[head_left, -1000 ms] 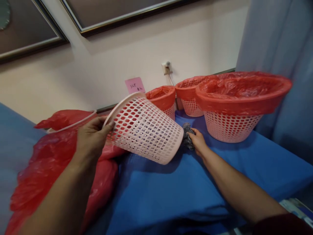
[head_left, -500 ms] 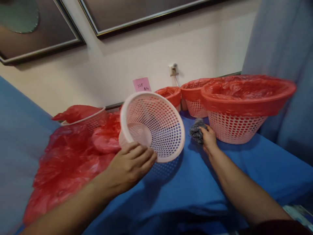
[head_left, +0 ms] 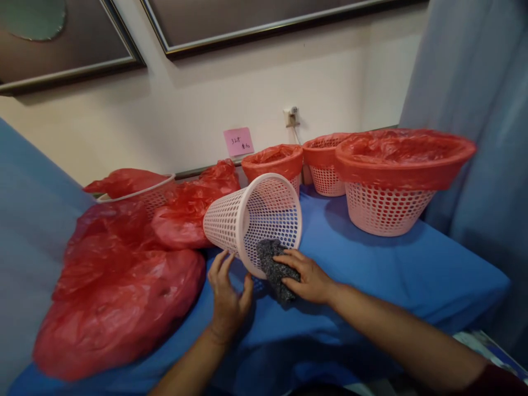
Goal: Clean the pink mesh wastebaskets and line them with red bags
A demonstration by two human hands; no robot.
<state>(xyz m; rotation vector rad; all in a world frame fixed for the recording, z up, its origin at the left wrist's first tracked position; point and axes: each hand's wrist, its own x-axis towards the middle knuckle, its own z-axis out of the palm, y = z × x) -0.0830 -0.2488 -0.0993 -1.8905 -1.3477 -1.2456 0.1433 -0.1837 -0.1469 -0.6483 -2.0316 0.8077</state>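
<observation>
A white perforated plastic basket (head_left: 225, 220) lies tipped on its side, its mouth turned toward me and to the right. My left hand (head_left: 229, 294) is just below it, fingers spread and bent, fingertips at the basket's underside and thumb near the rim; a firm grip is not visible. In my right hand (head_left: 307, 278) is a crumpled dark grey cloth (head_left: 278, 269), pinched between thumb and fingers. The cloth is at the lower edge of the basket's mouth, partly inside it. Some of the lower rim is hidden behind the cloth.
Red bag-lined baskets stand at the back and right, the largest basket (head_left: 390, 212) nearest. Bulging red plastic bags (head_left: 119, 297) fill the left, before another white basket (head_left: 159, 192). Blue cloth (head_left: 350, 264) covers the table. A pink note (head_left: 239, 142) is on the wall.
The white basket has swung round and lowered, showing its side. My left hand has loosened from its rim and dropped beneath. My right hand has brought the grey cloth leftward to the basket's mouth.
</observation>
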